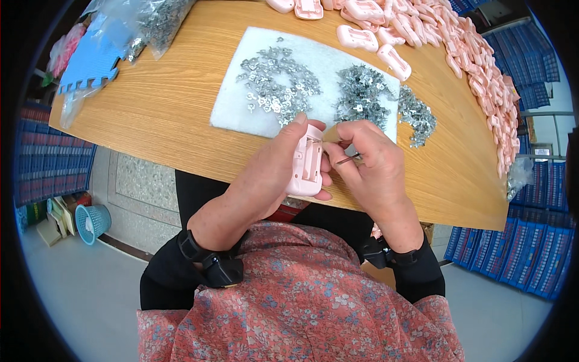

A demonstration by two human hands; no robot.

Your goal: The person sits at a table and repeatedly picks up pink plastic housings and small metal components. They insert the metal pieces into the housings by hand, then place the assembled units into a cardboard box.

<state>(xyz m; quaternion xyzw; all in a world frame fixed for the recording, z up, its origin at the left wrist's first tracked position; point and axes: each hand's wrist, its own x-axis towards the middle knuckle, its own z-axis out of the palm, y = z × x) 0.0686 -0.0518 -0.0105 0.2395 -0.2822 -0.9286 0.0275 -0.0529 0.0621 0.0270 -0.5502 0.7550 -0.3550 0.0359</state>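
Note:
My left hand is closed around a pale pink plastic housing, its long battery-type compartment facing up. The thumb lies along the housing's far left edge. At the housing's upper right side, my right hand pinches a thin dark metal tool; its tip and exact kind are hidden by the fingers. Something tan shows by the right index finger. Just beyond both hands, a white foam sheet carries loose small metal contact pieces on the left and a denser pile of metal springy parts on the right.
More metal pieces lie right of the sheet on the wooden table. Many pink housings are heaped along the far right edge. Plastic bags and a blue foam mat sit far left. A blue basket stands on the floor.

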